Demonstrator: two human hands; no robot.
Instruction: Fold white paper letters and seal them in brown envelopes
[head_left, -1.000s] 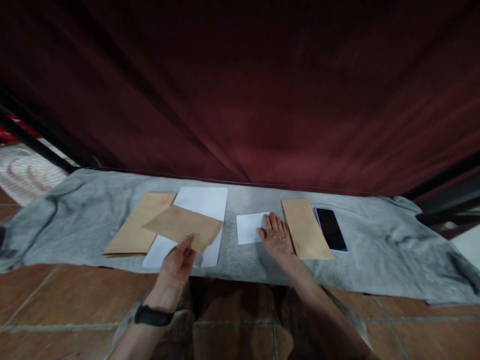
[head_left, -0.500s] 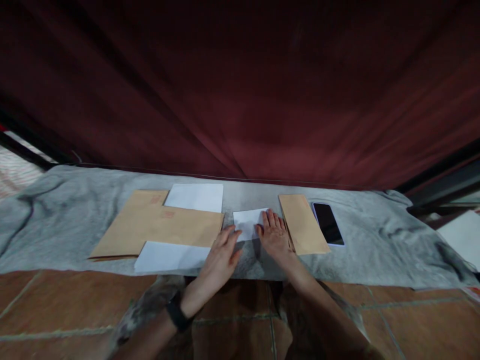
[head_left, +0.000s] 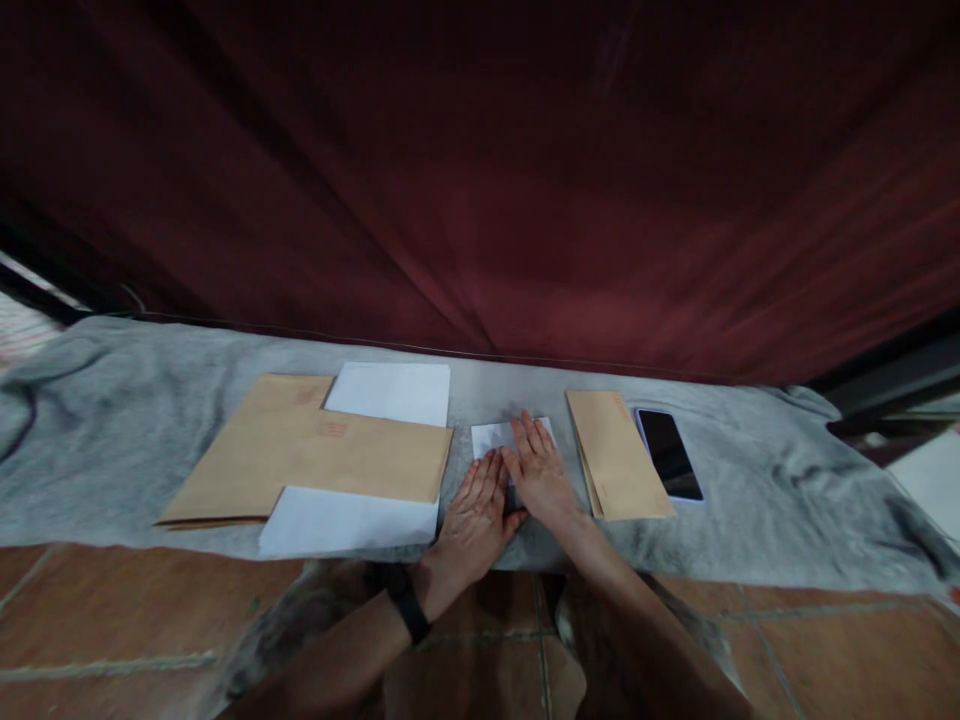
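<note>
A small folded white sheet of paper (head_left: 491, 436) lies on the grey cloth, mostly covered by both hands. My left hand (head_left: 480, 500) rests flat on its lower left part, fingers stretched out and close together. My right hand (head_left: 541, 470) lies flat on its right part, fingers pointing away from me. The two hands nearly meet at the middle of the paper, thumbs near each other. Neither hand grips anything.
Left of the hands, brown envelopes (head_left: 300, 445) lie across white paper sheets (head_left: 397, 390). To the right are more brown envelopes (head_left: 621, 455) and a phone (head_left: 670, 453). A grey cloth (head_left: 780, 480) covers the surface; a dark red curtain (head_left: 480, 220) hangs behind.
My left hand has moved right and onto the paper, its fingers now straightened. My right hand has shifted slightly inward over the paper. The view has moved a little.
</note>
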